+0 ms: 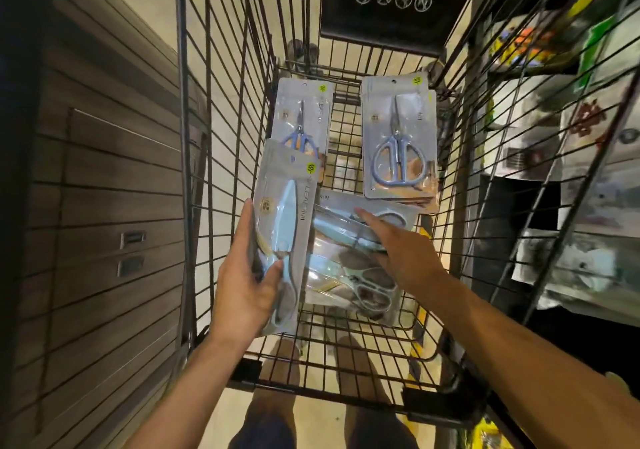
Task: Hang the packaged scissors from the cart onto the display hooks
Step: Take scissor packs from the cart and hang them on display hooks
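Black wire cart (221,157), seen from above, floor showing through its mesh bottom. Lying flat inside: two scissor packs at the far end (302,126) (398,140), and overlapping packs of pale-blue scissors (353,268) nearer.

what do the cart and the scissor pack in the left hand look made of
Cart: dark metal wire, judging by its thin rigid grid. Scissor pack in the left hand: likely glossy clear plastic over grey card, since glare shows; the scissors' pale blue handle and blade cover look plastic.
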The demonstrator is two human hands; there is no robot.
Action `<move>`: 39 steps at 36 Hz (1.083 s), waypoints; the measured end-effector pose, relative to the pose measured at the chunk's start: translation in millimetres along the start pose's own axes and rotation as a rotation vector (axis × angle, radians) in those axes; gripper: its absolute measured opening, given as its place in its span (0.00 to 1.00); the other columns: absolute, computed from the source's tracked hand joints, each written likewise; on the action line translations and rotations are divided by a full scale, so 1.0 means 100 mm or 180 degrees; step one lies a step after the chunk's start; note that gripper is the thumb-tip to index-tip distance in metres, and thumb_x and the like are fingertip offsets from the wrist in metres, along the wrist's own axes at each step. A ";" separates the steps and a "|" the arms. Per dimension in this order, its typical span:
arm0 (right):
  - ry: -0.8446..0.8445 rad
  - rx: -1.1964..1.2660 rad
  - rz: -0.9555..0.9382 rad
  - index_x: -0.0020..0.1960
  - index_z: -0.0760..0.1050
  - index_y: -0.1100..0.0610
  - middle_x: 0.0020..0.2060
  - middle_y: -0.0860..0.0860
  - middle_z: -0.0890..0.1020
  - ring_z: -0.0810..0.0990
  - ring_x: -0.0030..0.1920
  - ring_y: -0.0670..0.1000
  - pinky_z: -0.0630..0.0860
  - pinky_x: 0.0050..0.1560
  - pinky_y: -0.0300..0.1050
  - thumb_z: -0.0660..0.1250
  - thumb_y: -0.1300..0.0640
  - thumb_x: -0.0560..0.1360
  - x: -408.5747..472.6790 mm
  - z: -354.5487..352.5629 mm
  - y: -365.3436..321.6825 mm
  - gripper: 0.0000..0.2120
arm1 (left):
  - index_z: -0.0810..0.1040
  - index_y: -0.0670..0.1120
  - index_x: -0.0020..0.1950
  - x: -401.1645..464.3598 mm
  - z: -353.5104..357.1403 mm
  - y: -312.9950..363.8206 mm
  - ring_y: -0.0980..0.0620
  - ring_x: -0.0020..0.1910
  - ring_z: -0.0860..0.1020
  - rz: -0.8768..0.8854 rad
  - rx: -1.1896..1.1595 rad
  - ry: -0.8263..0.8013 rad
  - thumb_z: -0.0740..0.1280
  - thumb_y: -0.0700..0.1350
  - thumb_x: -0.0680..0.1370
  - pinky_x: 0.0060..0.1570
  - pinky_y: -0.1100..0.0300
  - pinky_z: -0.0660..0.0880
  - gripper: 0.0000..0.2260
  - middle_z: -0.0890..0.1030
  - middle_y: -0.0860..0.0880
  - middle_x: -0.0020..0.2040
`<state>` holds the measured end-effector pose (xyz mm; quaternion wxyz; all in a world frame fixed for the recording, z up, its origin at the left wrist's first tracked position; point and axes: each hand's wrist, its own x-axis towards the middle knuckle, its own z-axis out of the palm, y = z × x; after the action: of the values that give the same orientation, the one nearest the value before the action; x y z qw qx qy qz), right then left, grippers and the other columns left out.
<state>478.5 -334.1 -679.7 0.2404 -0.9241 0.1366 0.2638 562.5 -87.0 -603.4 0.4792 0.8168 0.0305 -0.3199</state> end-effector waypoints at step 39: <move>0.2755 0.3715 0.0175 0.77 0.64 0.40 0.67 0.41 0.78 0.79 0.65 0.44 0.76 0.67 0.56 0.80 0.55 0.67 -3.11 -2.32 -1.81 0.43 | 0.55 0.62 0.80 -2.00 -1.49 2.53 0.61 0.74 0.67 0.1961 -0.0087 -0.0081 0.74 0.39 0.76 0.67 0.68 0.69 0.42 0.66 0.62 0.77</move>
<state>388.5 -260.8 -267.4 0.6119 -0.6631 0.3611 -0.2354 567.7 -52.5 -249.8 0.5649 0.7769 -0.2203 -0.1694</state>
